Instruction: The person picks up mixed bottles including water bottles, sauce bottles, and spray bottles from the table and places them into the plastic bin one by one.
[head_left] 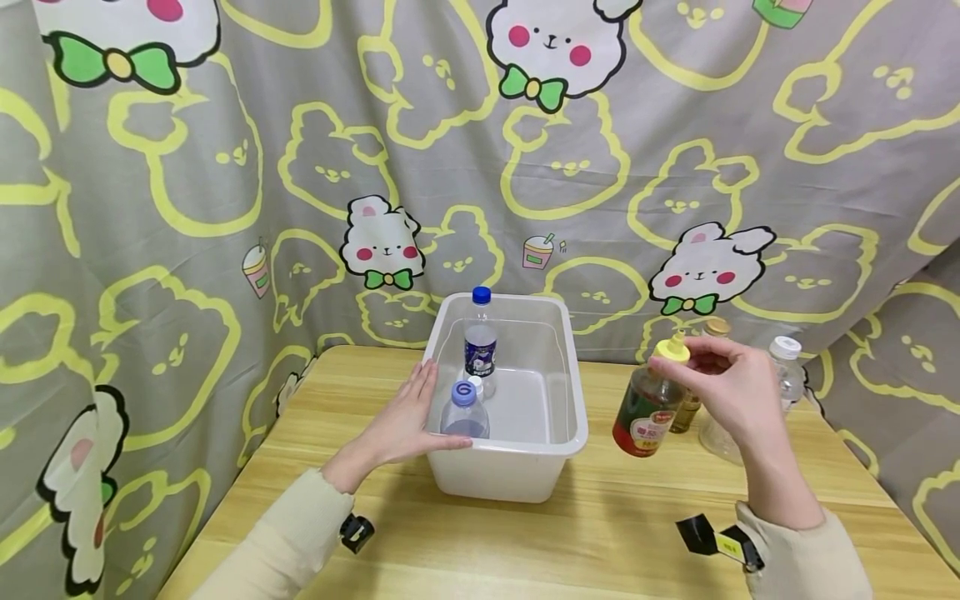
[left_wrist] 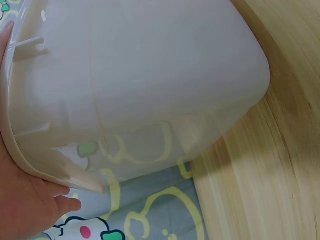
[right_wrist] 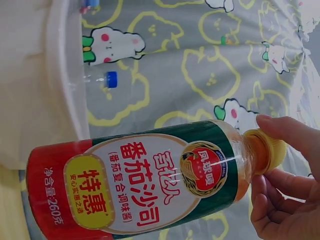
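In the head view my right hand pinches the yellow cap of a squeeze bottle of tomato ketchup. The bottle hangs slightly tilted, right of a white plastic tub; its red, green and white label faces the right wrist camera, where the ketchup bottle spans the view. My left hand rests on the tub's near left corner, fingers straight along the left rim, thumb along the front. Inside the tub stand a blue-capped bottle with a dark label and a clear bottle with a light-blue cap.
A white cap shows between the tub's bottles. Behind my right hand stand an amber bottle with a tan cap and a clear bottle with a white cap. The wooden table meets a patterned curtain at the back.
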